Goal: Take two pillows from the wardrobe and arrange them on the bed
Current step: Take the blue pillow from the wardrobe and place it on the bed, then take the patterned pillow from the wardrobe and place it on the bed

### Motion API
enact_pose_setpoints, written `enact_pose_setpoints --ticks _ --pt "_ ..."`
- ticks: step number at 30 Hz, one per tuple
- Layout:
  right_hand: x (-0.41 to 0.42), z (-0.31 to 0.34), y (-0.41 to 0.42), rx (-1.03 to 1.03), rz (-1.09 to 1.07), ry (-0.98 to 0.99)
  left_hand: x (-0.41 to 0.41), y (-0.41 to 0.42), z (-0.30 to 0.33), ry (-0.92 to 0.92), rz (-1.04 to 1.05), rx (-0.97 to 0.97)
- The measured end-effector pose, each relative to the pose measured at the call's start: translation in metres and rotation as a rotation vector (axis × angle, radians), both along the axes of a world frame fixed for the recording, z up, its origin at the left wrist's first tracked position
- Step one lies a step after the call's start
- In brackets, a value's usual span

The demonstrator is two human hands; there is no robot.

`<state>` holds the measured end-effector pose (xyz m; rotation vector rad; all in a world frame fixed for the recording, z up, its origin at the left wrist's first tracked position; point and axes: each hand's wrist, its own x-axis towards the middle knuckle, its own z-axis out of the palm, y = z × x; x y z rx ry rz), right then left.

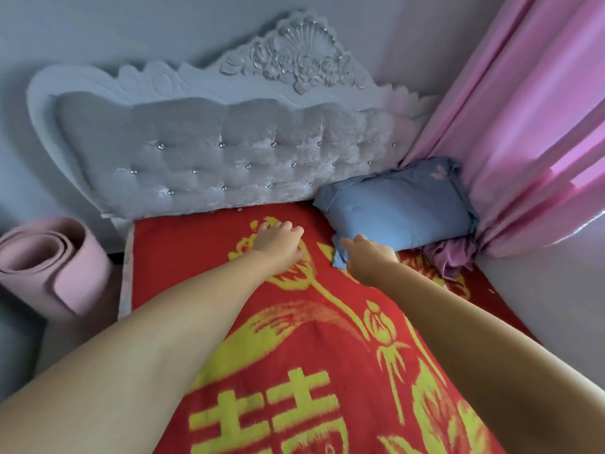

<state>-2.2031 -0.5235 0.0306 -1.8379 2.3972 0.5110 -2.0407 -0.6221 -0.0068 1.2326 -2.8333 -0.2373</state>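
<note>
Both arms reach up the middle of the frame across the red blanket [294,371] with its yellow flower pattern. On the left, the left hand [278,242] lies flat, fingers spread and gripping nothing, seemingly pressing or smoothing the blanket just below the tufted headboard [212,158]. To its right, the right hand [368,253] touches the near corner of the blue pillow [399,211], fingers extended onto the fabric; whether it pinches the loose flap of the pillowcase or merely rests there I cannot tell. That pillow sits at the right of centre, against the headboard and tucked into the corner beside the pink curtain [523,126], probably so that the space on the left stays free for a second pillow, which is not in view. A crumpled purple cloth [448,260] lies just below the pillow, near the curtain. At the far left a rolled pink mat [49,263] stands beside the bed.
</note>
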Motion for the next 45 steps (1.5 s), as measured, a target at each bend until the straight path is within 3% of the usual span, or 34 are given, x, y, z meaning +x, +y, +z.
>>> enact_pose_setpoints --ticks 7,12,17,22,30,33,37,45 --pt "0.149 -0.041 -0.090 -0.073 -0.139 0.006 0.172 -0.086 -0.026 -0.057 -0.028 -0.094" --pt "0.252 -0.028 -0.134 -0.043 -0.261 0.001 0.289 -0.137 -0.011 -0.026 -0.023 -0.155" --pt "0.314 0.000 -0.142 -0.122 -0.260 -0.123 0.314 -0.141 0.011 -0.003 -0.059 -0.065" --pt "0.342 0.001 -0.104 -0.092 -0.314 -0.082 0.322 -0.104 0.004 0.108 -0.125 0.028" --pt "0.450 -0.028 -0.082 -0.080 -0.206 -0.108 0.490 -0.071 -0.036 0.163 0.142 0.159" --pt "0.524 -0.039 -0.066 -0.083 -0.072 -0.147 0.559 -0.040 -0.040 0.238 0.234 0.227" --pt "0.607 -0.047 -0.047 -0.053 0.088 -0.182 0.644 0.008 -0.057 0.182 0.304 0.321" --pt "0.779 -0.049 -0.069 0.077 0.311 -0.125 0.835 0.015 -0.058 0.170 0.545 0.275"
